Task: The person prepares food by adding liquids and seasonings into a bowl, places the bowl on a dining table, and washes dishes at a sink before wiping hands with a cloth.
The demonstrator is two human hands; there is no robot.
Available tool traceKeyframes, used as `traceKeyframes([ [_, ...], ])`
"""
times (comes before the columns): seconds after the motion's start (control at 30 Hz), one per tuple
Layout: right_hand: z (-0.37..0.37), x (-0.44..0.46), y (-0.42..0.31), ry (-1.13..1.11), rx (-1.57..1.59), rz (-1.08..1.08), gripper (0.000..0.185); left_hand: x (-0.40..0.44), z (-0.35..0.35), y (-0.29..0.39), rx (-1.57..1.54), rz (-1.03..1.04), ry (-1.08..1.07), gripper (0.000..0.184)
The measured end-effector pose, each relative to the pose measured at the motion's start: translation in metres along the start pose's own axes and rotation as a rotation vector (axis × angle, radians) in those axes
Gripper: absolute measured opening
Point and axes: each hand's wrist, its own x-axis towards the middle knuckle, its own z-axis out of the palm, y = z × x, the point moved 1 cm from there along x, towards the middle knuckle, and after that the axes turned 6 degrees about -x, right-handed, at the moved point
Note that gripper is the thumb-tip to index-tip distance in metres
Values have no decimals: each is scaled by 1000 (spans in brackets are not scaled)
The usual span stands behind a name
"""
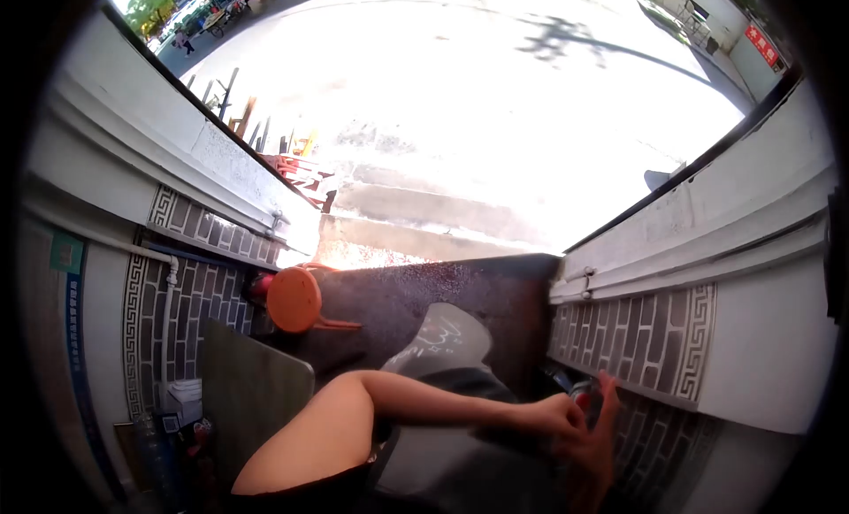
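Note:
My left arm reaches across my lap, over grey cloth (442, 333) with white scribbled lettering. At its end my left hand (553, 417) is closed, its fingertips curled against my right hand; whatever they pinch, if anything, is hidden. My right hand (594, 443) is raised beside it, fingers stretched upward and apart, with its lower part in shadow. Just behind the two hands, close to the right wall, shows a small red and silvery object (580, 394), partly covered by the fingers. I cannot tell what it is.
An orange round stool (294, 299) stands ahead on the left. A dark board (252, 399) is close on my left, near a white box (185, 399). Brick-patterned walls (632, 337) flank the doorway. Beyond the dark mat (442, 280), steps (424, 204) meet bright pavement.

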Motion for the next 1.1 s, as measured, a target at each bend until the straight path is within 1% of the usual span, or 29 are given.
traceKeyframes([
  [0.03,7,16,2,-72,-63,-4,132,2,-13,-12,70,41,54,23],
  [0.07,12,31,3,-142,-127,-7,126,-2,-21,-6,72,62,87,23],
  [0.1,16,53,-1,-164,-173,-158,114,-10,-30,1,38,87,187,22],
  [0.13,23,72,-8,-176,-166,-184,114,-20,-41,8,8,111,282,22],
  [0.17,31,90,-17,-218,-212,-230,111,-26,-53,10,46,165,344,20],
  [0.2,37,108,-21,-254,-260,-278,108,-30,-65,11,61,178,365,20],
  [0.23,50,123,-5,-232,-318,-367,95,-34,-77,13,91,204,416,20],
  [0.27,56,133,-1,-214,-313,-414,95,-39,-93,18,137,236,470,19],
  [0.33,84,169,3,-212,-258,-429,82,-45,-121,15,273,298,588,18],
  [0.37,94,188,-8,-187,-234,-483,82,-54,-135,26,327,311,620,18],
  [0.43,105,208,-30,-185,-286,-529,75,-74,-145,48,374,324,690,16],
  [0.47,115,219,-30,-173,-275,-554,75,-83,-152,57,399,332,705,16],
  [0.53,134,244,-16,-124,-386,-670,75,-94,-165,73,551,444,729,14],
  [0.6,139,263,-27,-126,-411,-716,79,-100,-174,85,578,446,750,15],
  [0.63,139,267,-30,-148,-399,-687,80,-102,-177,90,600,447,773,15],
  [0.7,140,278,-51,-139,-388,-683,83,-105,-185,100,598,450,786,15],
  [0.73,139,282,-60,-114,-388,-705,84,-107,-190,107,612,437,826,15],
  [0.77,139,291,-67,-157,-386,-676,83,-107,-195,111,613,419,865,15],
  [0.8,137,299,-75,-184,-358,-634,85,-104,-203,116,617,437,856,15],
  [0.9,143,325,-78,-191,-351,-579,85,-99,-224,130,580,371,875,16],
  [1.0,143,360,-77,-219,-342,-523,83,-88,-252,149,540,384,913,16],
  [1.07,145,391,-69,-230,-310,-520,81,-79,-274,169,561,373,982,15],
  [1.1,147,409,-64,-218,-265,-488,81,-76,-284,185,528,298,1001,15],
])
